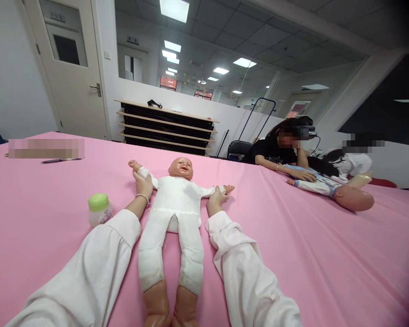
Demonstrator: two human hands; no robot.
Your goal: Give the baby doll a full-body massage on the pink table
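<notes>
A baby doll [175, 200] with a white cloth body lies on its back on the pink tablecloth [71, 268], head away from me and feet toward me. My left hand [143, 185] is closed around the doll's arm on the left, near its wrist. Around the doll's other arm, which is stretched out to the right, my right hand [217, 198] is closed too. Both doll hands stick out past my fingers. A small jar [100, 210] with a green lid stands just left of my left forearm.
A pen [62, 160] lies at the far left of the table. On the right, a person [276, 152] in black leans on the table, a hand on another doll [352, 198]. A second person [356, 163] in white is beyond. Stacked boards [167, 131] stand behind the table.
</notes>
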